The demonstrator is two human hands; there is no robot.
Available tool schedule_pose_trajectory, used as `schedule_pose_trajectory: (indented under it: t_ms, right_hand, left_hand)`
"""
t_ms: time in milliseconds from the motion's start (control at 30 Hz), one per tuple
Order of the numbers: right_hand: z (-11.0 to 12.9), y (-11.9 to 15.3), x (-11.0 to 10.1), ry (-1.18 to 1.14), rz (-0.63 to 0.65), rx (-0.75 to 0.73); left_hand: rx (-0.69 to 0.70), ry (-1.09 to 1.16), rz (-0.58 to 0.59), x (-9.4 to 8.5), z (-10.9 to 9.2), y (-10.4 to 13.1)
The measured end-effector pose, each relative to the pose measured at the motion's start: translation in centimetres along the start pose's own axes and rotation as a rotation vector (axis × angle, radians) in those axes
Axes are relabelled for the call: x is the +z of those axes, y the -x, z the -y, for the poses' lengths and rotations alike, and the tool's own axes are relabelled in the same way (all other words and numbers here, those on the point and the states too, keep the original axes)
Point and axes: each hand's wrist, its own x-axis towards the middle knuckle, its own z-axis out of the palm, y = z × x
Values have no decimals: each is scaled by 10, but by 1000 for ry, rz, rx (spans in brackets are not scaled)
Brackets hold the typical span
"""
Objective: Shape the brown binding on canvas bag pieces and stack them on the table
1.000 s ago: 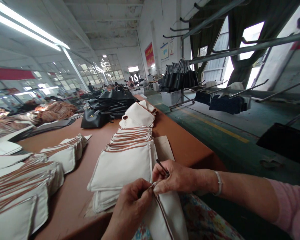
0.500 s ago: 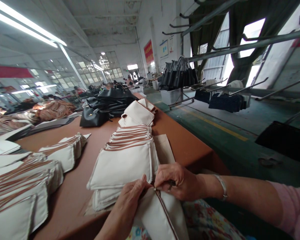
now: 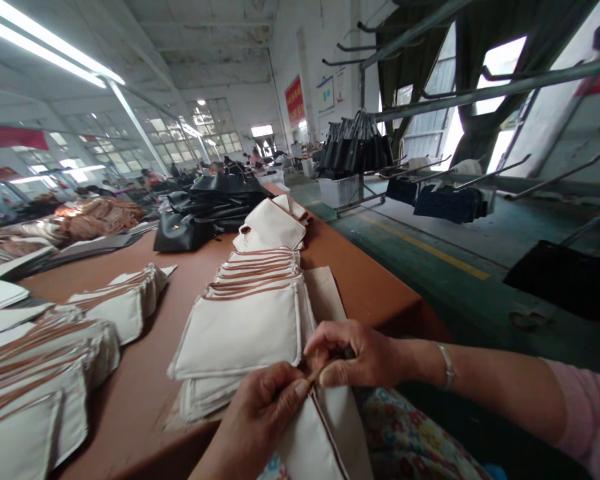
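A white pouch (image 3: 325,433) with a brown-edged opening lies over my lap, its top end at the table's edge. My left hand (image 3: 273,407) pinches the pouch's top corner between thumb and fingers. Close against it, my right hand (image 3: 355,357) has its fingers closed on the brown trim at the same corner; something small and dark shows within its curled fingers, too hidden to name. Just beyond both hands, a row of white pouches (image 3: 240,330) with brown edges lies overlapped on the brown table (image 3: 155,333).
More white pouches (image 3: 25,427) lie in stacks at the left. Black bags (image 3: 180,233) are piled farther back. On the right stands a metal rack (image 3: 480,93) with hanging dark bags (image 3: 450,203). People sit in the far background.
My left thumb has come down onto the pouch corner, and my right thumb now presses beside it. The view has shifted slightly.
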Motion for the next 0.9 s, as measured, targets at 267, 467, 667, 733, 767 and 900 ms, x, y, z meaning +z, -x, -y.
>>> schedule_pose_trajectory:
  t_ms: [267, 467, 667, 733, 767, 900]
  right_hand:
    - [13, -21, -18, -36, 302, 310]
    - [4, -14, -1, -198, 192, 223]
    - [-2, -8, 0, -314, 146, 251]
    - [-4, -8, 0, -301, 141, 232]
    - [-5, -9, 0, -287, 142, 224]
    - [-3, -20, -1, -161, 177, 184]
  left_hand:
    - [115, -195, -132, 1, -13, 6]
    - [61, 354, -85, 10, 3, 4]
    - [-11, 725, 33, 8, 20, -4]
    - [-69, 669, 79, 4, 17, -2]
    - [-82, 629, 74, 2, 15, 1]
    - [-54, 513, -88, 2, 10, 12]
